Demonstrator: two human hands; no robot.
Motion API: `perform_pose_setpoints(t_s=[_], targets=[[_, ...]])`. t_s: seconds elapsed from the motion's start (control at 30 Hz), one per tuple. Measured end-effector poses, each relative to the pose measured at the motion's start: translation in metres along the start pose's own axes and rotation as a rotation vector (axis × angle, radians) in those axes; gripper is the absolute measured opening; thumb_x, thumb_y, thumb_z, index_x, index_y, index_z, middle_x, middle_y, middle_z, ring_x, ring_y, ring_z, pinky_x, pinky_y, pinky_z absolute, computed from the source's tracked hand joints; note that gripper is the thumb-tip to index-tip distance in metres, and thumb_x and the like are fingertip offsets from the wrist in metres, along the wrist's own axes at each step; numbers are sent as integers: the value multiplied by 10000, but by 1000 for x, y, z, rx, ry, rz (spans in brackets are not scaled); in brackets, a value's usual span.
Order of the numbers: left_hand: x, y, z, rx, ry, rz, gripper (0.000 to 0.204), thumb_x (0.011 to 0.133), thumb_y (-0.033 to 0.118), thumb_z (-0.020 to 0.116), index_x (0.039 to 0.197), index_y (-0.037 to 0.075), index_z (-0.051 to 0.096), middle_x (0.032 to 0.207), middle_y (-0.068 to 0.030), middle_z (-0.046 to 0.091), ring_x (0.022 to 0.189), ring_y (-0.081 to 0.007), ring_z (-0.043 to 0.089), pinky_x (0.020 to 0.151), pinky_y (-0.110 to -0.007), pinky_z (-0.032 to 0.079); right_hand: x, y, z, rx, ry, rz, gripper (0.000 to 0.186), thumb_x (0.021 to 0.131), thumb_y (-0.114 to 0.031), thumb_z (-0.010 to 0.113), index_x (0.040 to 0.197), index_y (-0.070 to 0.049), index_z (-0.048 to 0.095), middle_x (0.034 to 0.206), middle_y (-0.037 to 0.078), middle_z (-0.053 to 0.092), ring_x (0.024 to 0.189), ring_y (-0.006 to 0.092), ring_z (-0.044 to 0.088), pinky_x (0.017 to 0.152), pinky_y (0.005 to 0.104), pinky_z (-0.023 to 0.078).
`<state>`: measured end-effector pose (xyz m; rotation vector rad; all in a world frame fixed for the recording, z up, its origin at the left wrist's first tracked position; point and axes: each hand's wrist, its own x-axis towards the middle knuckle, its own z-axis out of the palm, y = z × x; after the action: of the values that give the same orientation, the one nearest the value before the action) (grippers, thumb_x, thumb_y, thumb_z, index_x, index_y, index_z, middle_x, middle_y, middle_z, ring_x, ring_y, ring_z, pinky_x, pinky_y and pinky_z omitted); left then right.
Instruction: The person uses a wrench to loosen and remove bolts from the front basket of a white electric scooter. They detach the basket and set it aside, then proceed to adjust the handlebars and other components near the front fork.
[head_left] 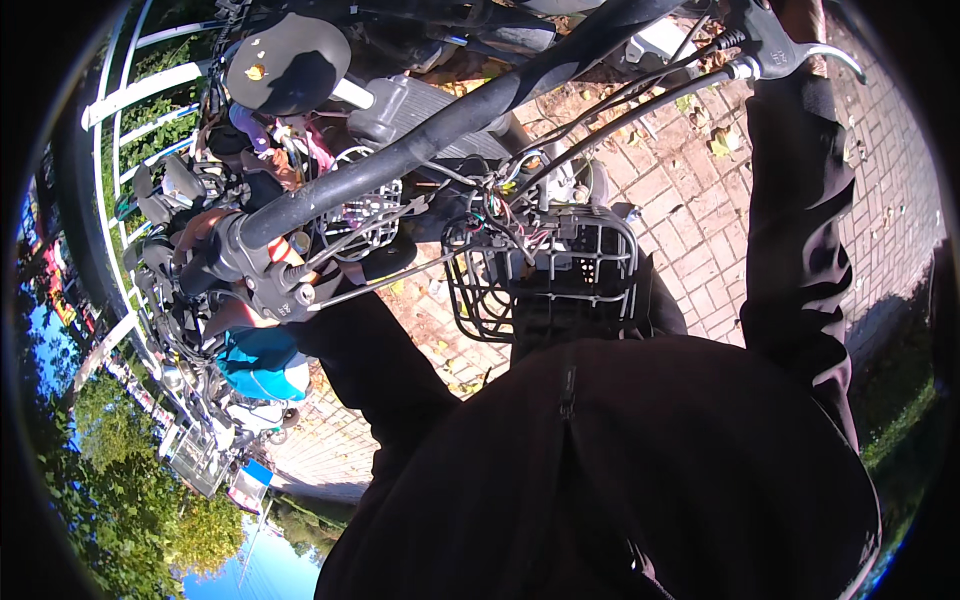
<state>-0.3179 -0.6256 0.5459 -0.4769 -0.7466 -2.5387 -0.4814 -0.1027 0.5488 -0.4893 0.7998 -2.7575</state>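
Observation:
A thick black handlebar (430,140) crosses the view from lower left to upper right, with brake levers and cables at both ends. My left hand (204,232) is closed around the grip at its left end, beside the lever clamp (275,290). At the top right, my right hand (803,22) is partly cut off by the view's edge; it appears wrapped around the other grip, by a silver brake lever (835,58). Loose coloured wires (510,195) hang bare below the bar's middle. A black wire basket (545,270) is just in front of my dark jacket.
A dark saddle (290,65) and a ribbed footboard (430,115) lie beyond the bar. Many parked two-wheelers (175,200) crowd the left along a white railing (150,90). A teal cover (262,362) is among them. Brick paving (690,190) with fallen leaves extends to the right.

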Motion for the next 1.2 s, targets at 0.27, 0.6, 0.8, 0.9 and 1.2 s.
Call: perform_pose_setpoints(t_s=[0.27, 0.6, 0.8, 0.9, 1.2], targets=[[-15, -62, 36, -1175, -112, -727, 173, 847, 60, 662, 912, 183, 765, 966, 33, 737, 973, -135, 673, 984, -322, 469, -6, 22, 13, -566, 163, -413, 234, 1012, -271, 553, 1053, -45, 507, 791, 49, 494, 821, 171, 569, 749, 290, 543], [16, -74, 28, -788, 64, -105, 181, 757, -24, 718, 761, 157, 724, 833, 43, 726, 805, -103, 671, 691, -235, 514, -12, 16, 44, 60, 152, -75, 223, 994, -262, 539, 911, -60, 493, 591, -43, 310, 539, 90, 322, 522, 245, 342], [45, -73, 13, -815, 51, -442, 159, 802, 97, 668, 662, 165, 699, 627, 94, 654, 687, -50, 612, 623, -202, 452, -52, 4, 88, 236, 272, -119, 295, 999, -287, 517, 786, -84, 501, 493, -77, 242, 407, 59, 216, 406, 237, 247], [46, -71, 12, -813, 94, -467, 173, 807, 96, 661, 657, 173, 698, 631, 102, 655, 672, -43, 607, 609, -192, 446, -46, 4, 83, 195, 243, -105, 288, 995, -280, 511, 772, -99, 500, 490, -76, 263, 403, 61, 233, 403, 221, 261], [-2, -41, 93, -455, -98, -760, 244, 760, 79, 709, 557, 195, 639, 603, 113, 524, 572, -71, 487, 548, -219, 359, 22, 16, 28, -360, 289, -182, 159, 982, -133, 517, 869, -21, 521, 688, -23, 459, 614, 89, 500, 593, 221, 465]])
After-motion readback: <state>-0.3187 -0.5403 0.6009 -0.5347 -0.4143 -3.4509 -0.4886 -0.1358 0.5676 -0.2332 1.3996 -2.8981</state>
